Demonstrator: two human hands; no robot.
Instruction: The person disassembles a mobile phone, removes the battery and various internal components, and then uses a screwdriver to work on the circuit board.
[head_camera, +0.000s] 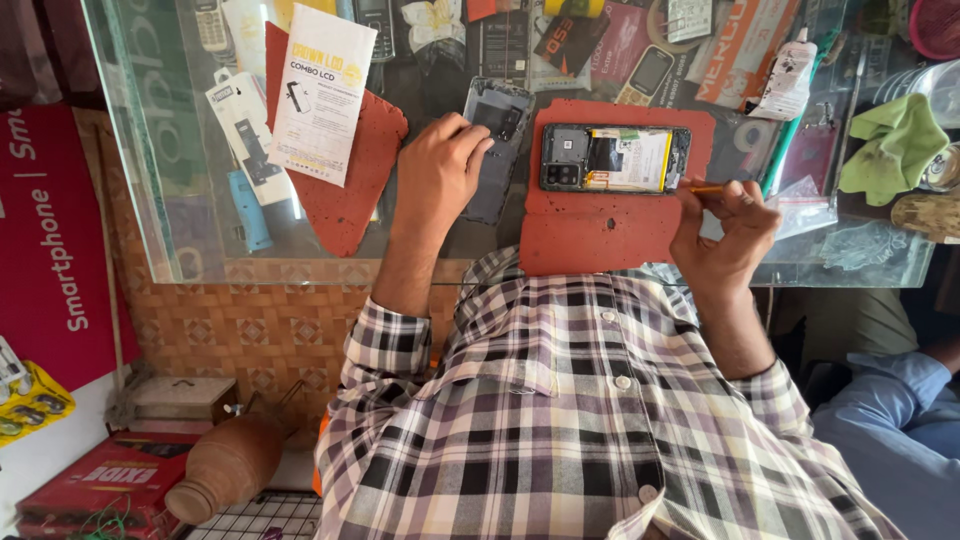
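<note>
An opened smartphone (615, 158) lies face down on a red mat (600, 225), its battery and circuit board exposed. My right hand (725, 225) pinches a thin tool with an orange handle (705, 189), whose tip is at the phone's right end. My left hand (437, 165) rests to the left of the mat, fingers curled on the edge of a dark phone back cover (495, 140) that lies on the glass counter (300, 268). Both forearms come out of plaid sleeves.
A second red mat (345, 195) with a white paper packet (322, 95) lies at the left. A green cloth (895, 140) and a white tube (785, 80) sit at the right. Another person's blue sleeve (900, 410) is at the lower right. A clay pot (230, 465) stands on the floor.
</note>
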